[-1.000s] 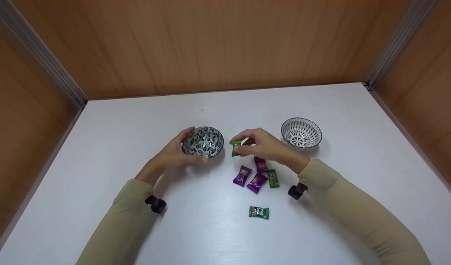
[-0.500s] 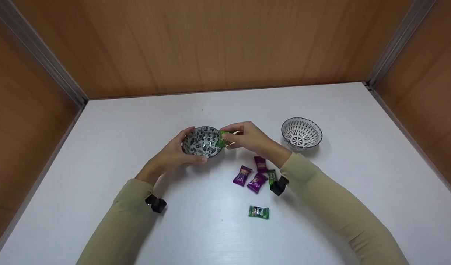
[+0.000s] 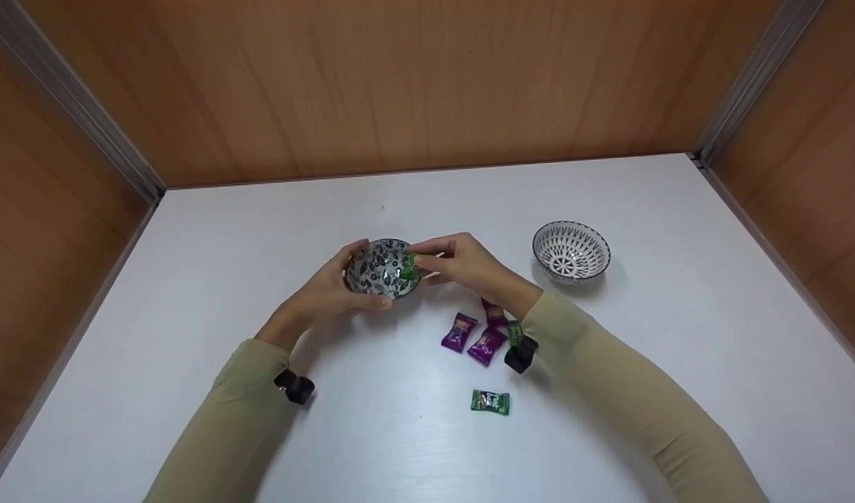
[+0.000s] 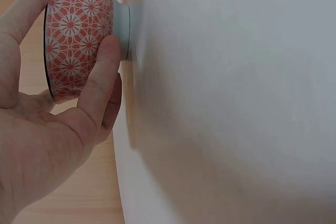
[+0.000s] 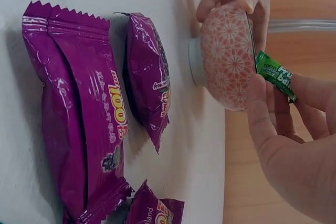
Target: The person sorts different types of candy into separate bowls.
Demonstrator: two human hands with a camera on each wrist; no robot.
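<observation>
- Bottom corners of the head view: your sleeves [image 3: 211, 419], light olive; a black wrist camera [image 3: 296, 388] sits at the end of each.
- Lower centre, right of the midline: a printed green sweet [image 3: 490, 402] lies flat on the white table [image 3: 392, 440], apart from the others.
- Centre, right of the midline: three purple sweets [image 3: 459, 332] lie close together. The right wrist view shows their serrated ends and yellow and white print.
- Right beside them: a partly hidden green sweet [image 3: 515, 331], overlapped by your right wrist camera [image 3: 521, 355].
- Left of centre: your left hand [image 3: 323, 292] curls round the left side of the floral bowl [image 3: 375, 278], thumb at the near rim, fingers at the far side. In the left wrist view your fingers lie along its outer wall, one fingertip near the foot.
- Centre: the floral bowl is upright, dark floral inside, red with white flowers outside, on a pale foot.
- Just right of that: your right hand [image 3: 469, 267] pinches the held green sweet [image 3: 408, 267] between thumb and fingers, over the right part of the bowl. The right wrist view shows this sweet tilted at the rim; contact with it cannot be told.
- Right of centre, farther back: a white bowl [image 3: 571, 253] with dark dashes, upright, well apart from the floral bowl.
- Top: a wooden panel [image 3: 399, 84] behind the table.
</observation>
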